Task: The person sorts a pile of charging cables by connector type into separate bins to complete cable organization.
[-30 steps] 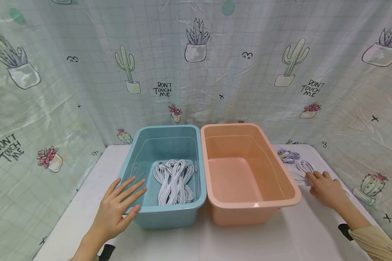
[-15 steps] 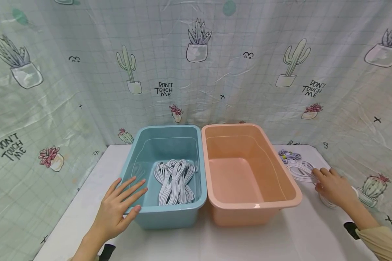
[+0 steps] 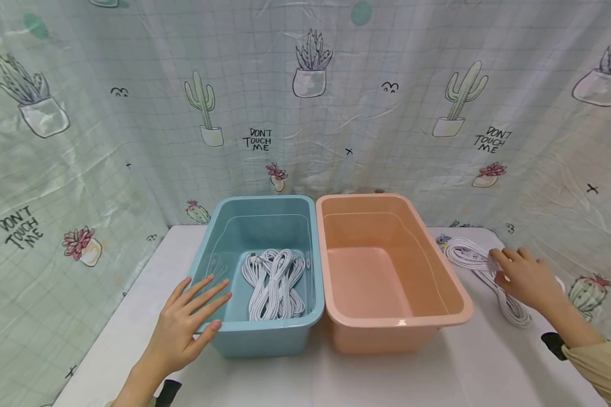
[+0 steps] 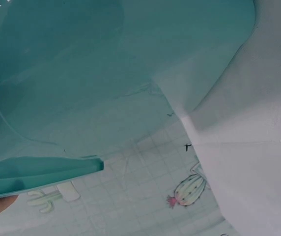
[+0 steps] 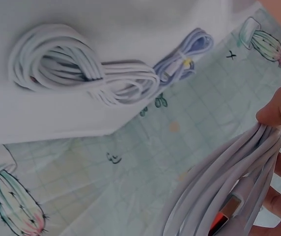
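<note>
Raised over the table's right side, my right hand [image 3: 529, 282] pinches a bundled white cable [image 3: 465, 252] between thumb and fingers. The right wrist view shows its loops and a connector [image 5: 226, 209] tucked among them. Beneath it, a second white cable bundle [image 3: 511, 308] lies on the table, with a thinner purple cable bundle [image 5: 184, 56] beside it. My left hand [image 3: 180, 322], fingers spread and straight, lies at the front left rim of the blue tub [image 3: 265, 326]. White cable bundles [image 3: 275, 282] lie inside that tub.
An orange tub [image 3: 397, 322] stands against the blue tub's right side, between it and the loose cables. A patterned curtain [image 3: 336, 113] encloses the white table [image 3: 366, 384] at the back and both sides.
My right hand has lifted the white cable bundle off the table and moved slightly right, uncovering the second white bundle underneath. My left hand stays at the blue tub.
</note>
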{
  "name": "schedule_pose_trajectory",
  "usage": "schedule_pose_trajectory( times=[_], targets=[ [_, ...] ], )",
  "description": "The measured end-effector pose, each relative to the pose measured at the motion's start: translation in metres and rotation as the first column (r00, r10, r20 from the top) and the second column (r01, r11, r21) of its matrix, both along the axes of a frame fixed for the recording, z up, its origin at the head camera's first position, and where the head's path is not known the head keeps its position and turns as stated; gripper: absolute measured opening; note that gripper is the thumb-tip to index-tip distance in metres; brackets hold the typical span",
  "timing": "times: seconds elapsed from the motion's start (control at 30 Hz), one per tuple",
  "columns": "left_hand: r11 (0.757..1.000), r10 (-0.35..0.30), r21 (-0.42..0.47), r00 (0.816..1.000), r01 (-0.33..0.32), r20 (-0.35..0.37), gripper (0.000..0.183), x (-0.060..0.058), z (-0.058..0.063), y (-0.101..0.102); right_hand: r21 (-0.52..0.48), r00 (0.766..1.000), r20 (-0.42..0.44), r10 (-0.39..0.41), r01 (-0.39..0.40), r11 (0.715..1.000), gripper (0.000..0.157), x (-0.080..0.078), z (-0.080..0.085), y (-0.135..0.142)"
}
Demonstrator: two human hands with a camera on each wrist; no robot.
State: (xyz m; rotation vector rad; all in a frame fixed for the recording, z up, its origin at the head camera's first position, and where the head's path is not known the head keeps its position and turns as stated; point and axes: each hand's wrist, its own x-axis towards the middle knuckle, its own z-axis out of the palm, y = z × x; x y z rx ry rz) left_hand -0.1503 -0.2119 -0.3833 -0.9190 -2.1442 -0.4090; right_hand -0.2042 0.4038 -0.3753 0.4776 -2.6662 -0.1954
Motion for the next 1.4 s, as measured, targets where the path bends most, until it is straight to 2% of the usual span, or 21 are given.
schedule_pose_trajectory(
  times=[0.33,0.57,0.73,0.97,1.4],
  targets=[
    [1.000,-0.011,0.008,1.000,0.011,-0.011,0.041,0.000,0.000,0.001,0.011,0.996,-0.076,0.041,-0.040,0.999,0.041,-0.007,0.025,-0.008],
    [1.000,-0.007,0.008,1.000,0.007,-0.009,0.042,0.001,0.000,0.001,0.030,0.996,-0.080,0.047,-0.045,0.999,0.043,-0.013,0.045,-0.018],
    [1.000,-0.011,0.022,1.000,0.012,-0.027,0.043,0.000,0.000,0.001,0.030,0.990,-0.115,0.086,-0.083,0.996,0.044,-0.017,0.061,-0.025],
    [1.000,-0.003,0.002,1.000,0.003,-0.015,0.041,0.001,0.002,0.002,0.046,0.985,-0.141,0.101,-0.095,0.994,0.042,-0.022,0.079,-0.039],
    [1.000,0.016,-0.015,1.000,-0.016,0.011,0.041,0.002,0.002,0.001,0.093,0.942,-0.224,0.250,-0.235,0.968,0.040,-0.035,0.103,-0.075]
  ],
)
